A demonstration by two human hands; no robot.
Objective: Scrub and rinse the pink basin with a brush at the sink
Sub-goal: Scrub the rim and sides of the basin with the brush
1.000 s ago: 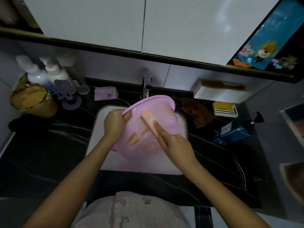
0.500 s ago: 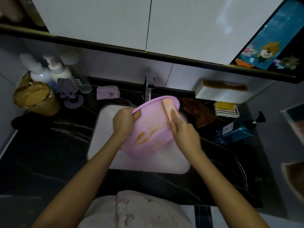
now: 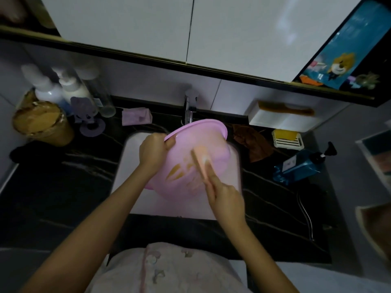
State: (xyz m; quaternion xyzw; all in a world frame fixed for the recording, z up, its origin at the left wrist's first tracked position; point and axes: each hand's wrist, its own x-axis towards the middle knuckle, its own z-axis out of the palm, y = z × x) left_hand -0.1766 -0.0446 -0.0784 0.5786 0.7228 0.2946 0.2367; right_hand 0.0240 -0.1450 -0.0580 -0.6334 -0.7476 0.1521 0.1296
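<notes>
Pink plastic fills the middle of the view: the pink basin (image 3: 190,163) is held tilted above the white sink (image 3: 131,166), its open mouth turned toward the person and its far rim just below the faucet (image 3: 190,106). The left hand (image 3: 154,153) is closed on the basin's left rim, thumb inside and fingers behind. The right hand (image 3: 226,197) is wrapped round the handle end of the scrub brush (image 3: 201,160), forefinger laid along it, pressing the head against the inner wall. Brownish smears show on the bottom of the basin, beside the brush. I judge the scrubbing step is in hand and not finished; no running water can be made out. The next move calls for working the brush across those smears while the left hand steadies the tilt.
</notes>
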